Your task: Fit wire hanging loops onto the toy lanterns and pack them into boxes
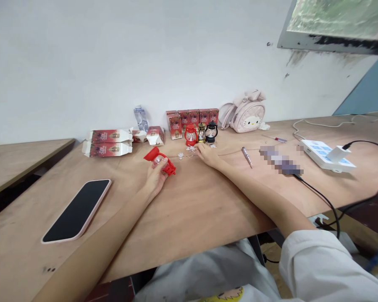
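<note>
My left hand (pixel 156 178) is wrapped round a small red lantern (pixel 160 160), tilted with its flared red end up and to the left. Farther right, my right hand (pixel 206 154) reaches to the table with its fingertips pressed together beside small white pieces (pixel 190 149); whatever it pinches is too small to make out. Just behind it stand a red lantern (pixel 190 135), a gold lantern (pixel 201 133) and a black lantern (pixel 211 132), all upright. Between my hands lies another small white piece (pixel 180 156).
Red boxes (pixel 193 116) line the wall, with opened boxes (pixel 108 142) and a bottle (pixel 140 117) to their left. A pink bag (pixel 247 115), a screwdriver (pixel 247 157), a blurred-out object (pixel 280 160) and a power strip (pixel 327 156) are rightward. A phone (pixel 77 210) lies front left.
</note>
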Demonstrator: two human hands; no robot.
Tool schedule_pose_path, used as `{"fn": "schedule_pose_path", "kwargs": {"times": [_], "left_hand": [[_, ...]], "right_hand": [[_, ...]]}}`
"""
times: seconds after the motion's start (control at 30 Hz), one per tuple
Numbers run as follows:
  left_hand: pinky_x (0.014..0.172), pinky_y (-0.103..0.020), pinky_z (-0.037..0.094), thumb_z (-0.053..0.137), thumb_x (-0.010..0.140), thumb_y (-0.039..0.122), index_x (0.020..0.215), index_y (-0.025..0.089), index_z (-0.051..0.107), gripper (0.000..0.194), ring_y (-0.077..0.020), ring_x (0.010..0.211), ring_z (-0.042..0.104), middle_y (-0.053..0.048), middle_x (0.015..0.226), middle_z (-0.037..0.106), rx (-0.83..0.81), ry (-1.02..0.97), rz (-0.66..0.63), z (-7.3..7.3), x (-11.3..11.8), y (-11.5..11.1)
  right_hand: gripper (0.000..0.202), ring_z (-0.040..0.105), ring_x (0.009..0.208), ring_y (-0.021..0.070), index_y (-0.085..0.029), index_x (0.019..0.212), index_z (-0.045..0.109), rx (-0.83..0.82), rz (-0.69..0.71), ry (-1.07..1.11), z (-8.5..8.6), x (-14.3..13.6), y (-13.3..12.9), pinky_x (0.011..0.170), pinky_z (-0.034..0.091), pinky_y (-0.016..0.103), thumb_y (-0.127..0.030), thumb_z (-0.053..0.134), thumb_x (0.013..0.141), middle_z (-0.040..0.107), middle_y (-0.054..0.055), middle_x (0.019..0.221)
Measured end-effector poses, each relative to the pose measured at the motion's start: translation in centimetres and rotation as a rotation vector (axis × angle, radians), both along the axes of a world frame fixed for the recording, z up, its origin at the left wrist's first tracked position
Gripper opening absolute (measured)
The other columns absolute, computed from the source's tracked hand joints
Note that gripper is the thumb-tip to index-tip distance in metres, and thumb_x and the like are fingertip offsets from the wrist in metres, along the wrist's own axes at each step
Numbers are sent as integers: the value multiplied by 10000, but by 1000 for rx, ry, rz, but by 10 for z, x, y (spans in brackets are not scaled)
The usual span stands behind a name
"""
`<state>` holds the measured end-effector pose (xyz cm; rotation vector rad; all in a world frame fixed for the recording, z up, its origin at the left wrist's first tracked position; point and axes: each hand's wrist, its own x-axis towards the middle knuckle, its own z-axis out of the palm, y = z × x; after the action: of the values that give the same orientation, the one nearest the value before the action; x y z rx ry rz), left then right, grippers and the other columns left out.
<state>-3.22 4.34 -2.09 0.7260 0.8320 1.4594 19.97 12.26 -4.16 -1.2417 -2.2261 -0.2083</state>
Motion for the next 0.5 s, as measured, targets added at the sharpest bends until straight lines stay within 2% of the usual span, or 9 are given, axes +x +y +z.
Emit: {"fn": "schedule_pose_path", "kwargs": {"times": [0.17,0.33,0.5], "left_hand": [[686,-295,540,764,633,196,817,165,578,264,-143,751,634,-10,796,652,4,2,-4,-1,0,0],[683,-300,538,761,640,202,812,162,577,256,-149,764,634,-12,805,651,7,14,1,-1,1,0],[691,-309,543,765,633,204,818,163,579,265,-153,770,637,-12,810,653,15,12,-6,-1,1,0]], "right_hand": [[225,573,937,183,-125,1086,514,8,-18,174,-1,3,0,845,433,279,-174,359,931,607,117,1045],[241,566,955,186,-125,1091,531,-4,-25,143,1,4,-1,854,429,283,-136,372,910,601,108,1050],[247,562,955,199,-142,1007,624,-49,-161,59,3,4,-3,850,433,300,-150,395,914,571,113,1069]]}}
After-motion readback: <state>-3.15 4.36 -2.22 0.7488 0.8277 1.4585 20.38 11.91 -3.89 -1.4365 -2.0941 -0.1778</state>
